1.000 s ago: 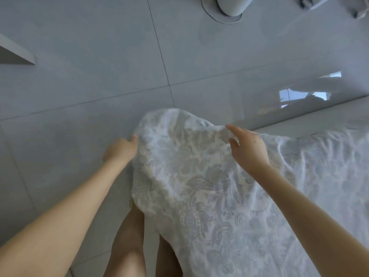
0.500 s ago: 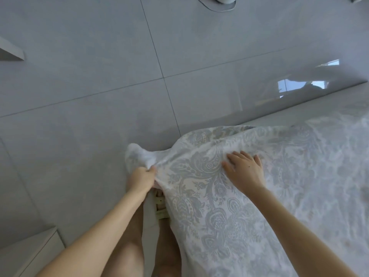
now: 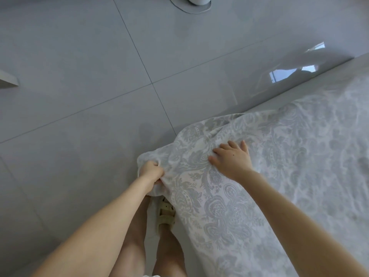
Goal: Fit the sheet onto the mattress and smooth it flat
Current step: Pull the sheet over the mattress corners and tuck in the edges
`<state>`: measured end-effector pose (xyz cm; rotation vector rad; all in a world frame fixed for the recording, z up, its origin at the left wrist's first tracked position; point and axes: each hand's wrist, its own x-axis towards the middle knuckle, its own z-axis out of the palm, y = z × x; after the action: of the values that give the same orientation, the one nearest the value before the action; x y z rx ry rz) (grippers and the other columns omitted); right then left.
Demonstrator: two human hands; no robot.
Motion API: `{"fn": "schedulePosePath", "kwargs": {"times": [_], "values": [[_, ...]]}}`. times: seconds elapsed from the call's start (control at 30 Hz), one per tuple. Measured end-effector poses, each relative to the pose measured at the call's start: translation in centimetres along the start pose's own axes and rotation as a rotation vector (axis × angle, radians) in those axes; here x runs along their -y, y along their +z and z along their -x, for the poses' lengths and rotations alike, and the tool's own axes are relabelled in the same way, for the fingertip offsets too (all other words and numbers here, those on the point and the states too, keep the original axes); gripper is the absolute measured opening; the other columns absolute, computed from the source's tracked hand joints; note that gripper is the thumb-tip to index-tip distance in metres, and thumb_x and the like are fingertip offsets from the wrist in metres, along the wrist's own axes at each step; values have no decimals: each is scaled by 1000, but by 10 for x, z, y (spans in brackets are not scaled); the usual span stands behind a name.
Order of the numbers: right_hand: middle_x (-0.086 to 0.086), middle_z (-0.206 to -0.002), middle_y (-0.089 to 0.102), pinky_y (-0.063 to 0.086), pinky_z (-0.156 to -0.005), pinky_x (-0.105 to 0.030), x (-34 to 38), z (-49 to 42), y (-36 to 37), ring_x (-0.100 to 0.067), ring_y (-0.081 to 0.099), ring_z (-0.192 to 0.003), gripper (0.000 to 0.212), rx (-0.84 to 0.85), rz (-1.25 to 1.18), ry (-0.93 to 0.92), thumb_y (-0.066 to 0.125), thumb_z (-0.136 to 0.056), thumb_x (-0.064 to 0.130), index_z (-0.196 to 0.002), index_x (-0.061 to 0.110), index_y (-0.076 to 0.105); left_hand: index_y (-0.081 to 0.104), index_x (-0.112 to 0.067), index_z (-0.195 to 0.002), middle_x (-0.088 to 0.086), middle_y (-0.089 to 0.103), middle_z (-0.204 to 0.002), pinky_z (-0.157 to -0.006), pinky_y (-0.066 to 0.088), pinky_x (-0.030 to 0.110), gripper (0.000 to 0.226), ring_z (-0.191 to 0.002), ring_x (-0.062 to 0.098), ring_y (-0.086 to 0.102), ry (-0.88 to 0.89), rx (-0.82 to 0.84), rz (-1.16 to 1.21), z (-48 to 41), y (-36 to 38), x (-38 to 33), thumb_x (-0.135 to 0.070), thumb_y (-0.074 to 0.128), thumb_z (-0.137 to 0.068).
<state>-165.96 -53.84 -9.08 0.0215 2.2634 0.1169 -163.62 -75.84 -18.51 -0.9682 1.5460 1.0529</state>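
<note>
A white sheet [image 3: 269,156] with a pale grey floral pattern covers the mattress corner on the right. A strip of bare mattress [image 3: 339,70] shows along the far edge. My left hand [image 3: 151,171] is closed around a bunched fold of the sheet at the corner, low beside the bed. My right hand [image 3: 231,159] lies flat on top of the sheet near the corner, fingers spread, pressing the fabric down. The mattress corner itself is hidden under the cloth.
Glossy grey floor tiles [image 3: 99,76] fill the left and top. A round white base [image 3: 197,3] stands at the top edge. A white furniture edge [image 3: 8,80] juts in at the left. My legs and a beige sandal [image 3: 165,214] are right below the corner.
The sheet corner came down from chest height over the mattress corner. My left hand moved down and right, gripping the bunched edge; my right hand went from pinching to lying flat.
</note>
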Motion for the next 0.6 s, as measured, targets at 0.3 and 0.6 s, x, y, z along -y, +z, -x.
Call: {"fn": "schedulePosePath", "kwargs": {"times": [0.3, 0.6], "values": [[5, -145, 43, 5, -119, -45, -25, 40, -1, -17, 26, -141, 44, -175, -242, -13, 37, -99, 40, -140, 24, 43, 37, 1, -129, 26, 50, -130, -94, 43, 46, 42, -119, 44, 49, 99, -484, -307, 25, 12, -21, -19, 47, -93], [1, -128, 60, 42, -97, -35, -91, 198, 38, -20, 55, -117, 39, -406, -560, 225, 40, -99, 40, -129, 21, 55, 45, -1, -122, 23, 58, -120, -88, 43, 41, 32, -112, 41, 54, 625, -482, -653, 139, 89, -53, -14, 45, -93]]}}
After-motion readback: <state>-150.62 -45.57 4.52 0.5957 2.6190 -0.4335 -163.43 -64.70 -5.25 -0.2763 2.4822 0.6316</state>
